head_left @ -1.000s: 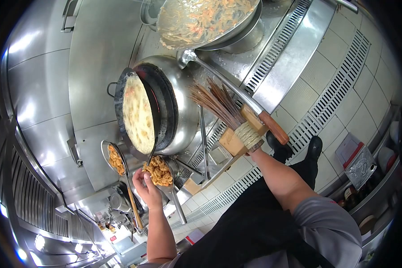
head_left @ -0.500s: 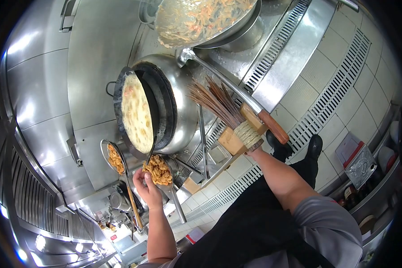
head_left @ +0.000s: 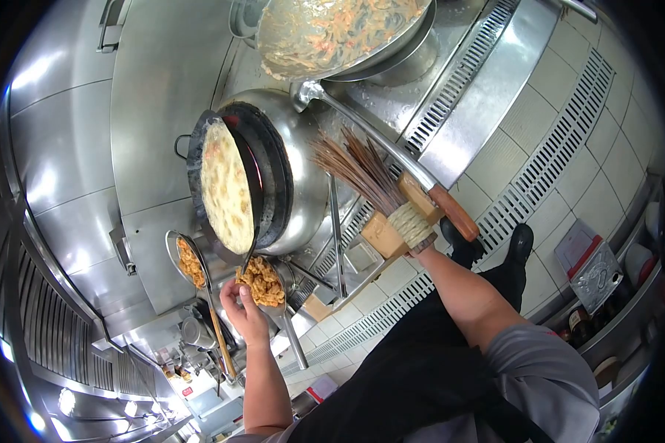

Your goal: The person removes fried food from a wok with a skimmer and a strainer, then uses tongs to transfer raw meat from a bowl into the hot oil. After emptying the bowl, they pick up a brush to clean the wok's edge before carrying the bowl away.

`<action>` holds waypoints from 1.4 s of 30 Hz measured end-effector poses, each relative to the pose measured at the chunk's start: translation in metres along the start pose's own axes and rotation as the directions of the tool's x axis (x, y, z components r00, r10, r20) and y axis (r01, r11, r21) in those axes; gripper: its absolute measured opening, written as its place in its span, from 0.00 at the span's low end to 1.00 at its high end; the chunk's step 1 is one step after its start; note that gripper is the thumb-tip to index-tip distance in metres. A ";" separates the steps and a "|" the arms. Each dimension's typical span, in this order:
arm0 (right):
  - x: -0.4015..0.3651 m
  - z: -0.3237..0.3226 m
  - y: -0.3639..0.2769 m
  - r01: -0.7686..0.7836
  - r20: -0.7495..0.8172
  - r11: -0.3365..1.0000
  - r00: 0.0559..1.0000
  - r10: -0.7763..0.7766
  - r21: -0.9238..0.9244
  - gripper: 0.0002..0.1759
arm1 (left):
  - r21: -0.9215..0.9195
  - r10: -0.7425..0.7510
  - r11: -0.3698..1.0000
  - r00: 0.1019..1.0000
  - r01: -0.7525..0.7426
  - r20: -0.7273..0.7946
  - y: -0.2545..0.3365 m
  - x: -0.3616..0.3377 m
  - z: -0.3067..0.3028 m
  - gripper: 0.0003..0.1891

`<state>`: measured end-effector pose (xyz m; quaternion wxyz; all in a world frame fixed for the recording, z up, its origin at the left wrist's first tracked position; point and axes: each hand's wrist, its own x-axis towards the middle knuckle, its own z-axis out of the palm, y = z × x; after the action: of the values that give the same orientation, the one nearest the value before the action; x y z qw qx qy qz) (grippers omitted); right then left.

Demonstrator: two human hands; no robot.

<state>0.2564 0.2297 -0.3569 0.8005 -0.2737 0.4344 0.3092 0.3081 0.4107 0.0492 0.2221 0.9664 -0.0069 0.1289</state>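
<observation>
My left hand (head_left: 245,314) is closed, its fingers curled around the end of a thin dark wok handle (head_left: 249,257). The blackened wok (head_left: 256,196) sits tilted over the burner, with a pale yellow, browned-spotted pancake-like layer (head_left: 226,186) in it. Fried golden pieces (head_left: 263,283) fill a metal ladle just beside that hand. My right hand (head_left: 421,249) is mostly hidden behind the rope-bound base of a bamboo wok brush (head_left: 408,223); its fingers do not show. A long ladle with a wooden handle (head_left: 453,210) lies beyond the brush.
A strainer (head_left: 190,260) with more fried pieces lies left of my left hand. A large pan (head_left: 340,37) smeared with batter stands at the top. The steel burner ring (head_left: 303,170) surrounds the wok's burner. Floor grates (head_left: 561,122) run along the tiles.
A reddish glow now shows between the wok and the burner ring. Both hands, the wok and the brush stay nearly where they were.
</observation>
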 end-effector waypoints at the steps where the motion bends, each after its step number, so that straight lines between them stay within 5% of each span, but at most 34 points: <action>1: 0.000 0.001 0.000 -0.001 -0.002 1.000 1.000 0.001 0.003 0.21 | 0.000 0.000 1.000 1.000 0.000 0.000 0.000 0.000 0.000 0.16; 20: -0.012 0.003 -0.008 -0.094 -0.002 0.994 0.996 0.094 0.049 0.21 | -0.017 -0.007 1.000 1.000 0.007 0.006 0.006 0.001 0.005 0.17; 42: 0.002 -0.001 0.007 0.005 0.046 1.000 0.999 -0.005 0.002 0.22 | 0.011 0.006 1.000 1.000 -0.005 -0.008 0.007 -0.007 0.003 0.16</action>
<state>0.2519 0.2345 -0.3605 0.8112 -0.2669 0.4155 0.3131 0.3021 0.4025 0.0479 0.2163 0.9671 -0.0079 0.1336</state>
